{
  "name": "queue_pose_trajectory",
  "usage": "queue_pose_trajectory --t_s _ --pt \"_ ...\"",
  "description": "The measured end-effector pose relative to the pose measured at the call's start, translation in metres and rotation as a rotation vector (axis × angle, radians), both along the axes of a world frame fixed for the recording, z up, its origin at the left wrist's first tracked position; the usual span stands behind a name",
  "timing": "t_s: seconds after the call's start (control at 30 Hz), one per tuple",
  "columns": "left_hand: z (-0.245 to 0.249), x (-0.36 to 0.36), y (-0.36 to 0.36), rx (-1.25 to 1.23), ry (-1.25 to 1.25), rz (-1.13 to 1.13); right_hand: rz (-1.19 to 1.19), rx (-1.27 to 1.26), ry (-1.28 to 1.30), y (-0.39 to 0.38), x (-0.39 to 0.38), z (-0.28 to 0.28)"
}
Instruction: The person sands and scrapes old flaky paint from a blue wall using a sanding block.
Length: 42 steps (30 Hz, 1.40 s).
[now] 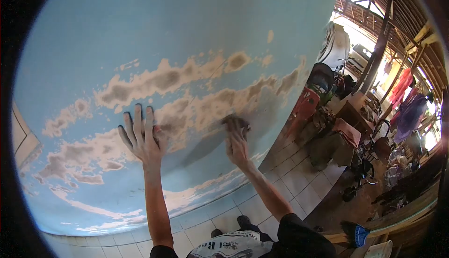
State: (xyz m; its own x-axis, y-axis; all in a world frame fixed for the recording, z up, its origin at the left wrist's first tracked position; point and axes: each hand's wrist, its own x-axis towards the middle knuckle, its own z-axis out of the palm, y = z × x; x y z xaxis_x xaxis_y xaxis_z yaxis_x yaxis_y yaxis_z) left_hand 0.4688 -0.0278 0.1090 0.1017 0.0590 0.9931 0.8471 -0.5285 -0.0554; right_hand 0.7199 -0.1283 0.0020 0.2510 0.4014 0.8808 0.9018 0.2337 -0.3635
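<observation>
A large curved light-blue surface [210, 19] with sanded-looking beige and grey patches fills most of the head view. Flat against it, fingers spread, lies my left hand [144, 138], holding nothing, at the lower edge of a patch. To the right, my right hand [237, 143] presses a dark pad [239, 120] to the surface, its fingers over the pad. A shadow falls to the left of my right hand. The exact kind of pad cannot be made out.
Pale floor tiles [299, 183] lie below the surface. A blue brush [360, 235] rests on a wooden plank at the lower right. Farther right stand a red chair [306, 103], a wooden box, piled items and hanging cloths [409, 110] under a roof frame.
</observation>
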Motion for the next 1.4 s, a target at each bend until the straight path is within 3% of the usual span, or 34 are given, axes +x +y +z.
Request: queue_pose_trajectory --t_s 0.07,0.1,0.17,0.3,0.4,0.5,0.57,0.67,0.7,0.77,0.9,0.97,1.0,1.07,1.2,1.27,1.3,1.37,1.4 --pt "0.0 -0.001 0.0 0.008 0.01 0.019 0.057 -0.143 -0.26 -0.005 0.003 0.032" --pt "0.0 -0.001 0.001 0.014 0.011 0.017 0.059 -0.134 -0.26 0.0 0.009 0.05" --pt "0.001 0.0 0.0 0.033 0.01 0.026 -0.134 -0.012 -0.396 0.019 0.031 0.098" --pt "0.004 0.0 -0.002 0.023 -0.01 0.019 -0.095 0.225 -0.416 0.021 0.049 0.219" --pt "0.003 0.0 -0.003 0.036 -0.009 0.029 -0.11 0.328 -0.451 0.031 0.059 0.258" --pt "0.002 0.0 0.0 0.058 -0.016 0.037 -0.007 0.251 -0.414 0.024 0.057 0.24" --pt "0.002 0.002 -0.001 0.06 -0.026 0.043 -0.002 0.071 -0.527 0.015 0.066 0.19" --pt "0.003 0.0 -0.001 0.058 -0.014 0.042 0.054 0.036 -0.655 0.014 0.086 0.141" --pt "0.002 -0.001 0.0 0.049 -0.002 0.051 0.071 0.041 -0.661 0.014 0.09 0.154" --pt "-0.001 -0.003 -0.001 0.031 0.019 0.075 0.098 0.23 -0.228 0.011 0.094 0.197" --pt "0.006 0.001 -0.001 0.074 0.023 0.08 -0.069 0.455 -0.203 0.019 0.106 0.235" --pt "0.007 0.004 -0.006 0.081 0.016 0.082 0.012 0.241 -0.604 0.01 0.099 0.22" --pt "0.01 0.01 -0.009 0.066 -0.026 0.031 0.026 0.25 -0.604 0.01 0.103 0.209" --pt "0.013 0.023 -0.016 0.057 -0.064 -0.008 0.189 0.095 -1.087 0.015 0.12 0.186" --pt "0.019 0.057 -0.026 -0.002 0.031 -0.122 0.112 0.104 -0.885 0.005 0.132 0.227" --pt "0.025 0.077 -0.032 0.011 0.074 -0.228 -0.074 0.31 -0.496 0.009 0.132 0.243" --pt "0.034 0.086 -0.038 -0.006 0.081 -0.206 -0.068 0.313 -0.497 0.008 0.127 0.239" --pt "0.047 0.093 -0.035 0.027 0.098 -0.209 0.092 0.135 -0.821 0.003 0.116 0.224" --pt "0.054 0.096 -0.033 0.056 0.114 -0.218 0.091 0.136 -0.821 0.009 0.125 0.219"
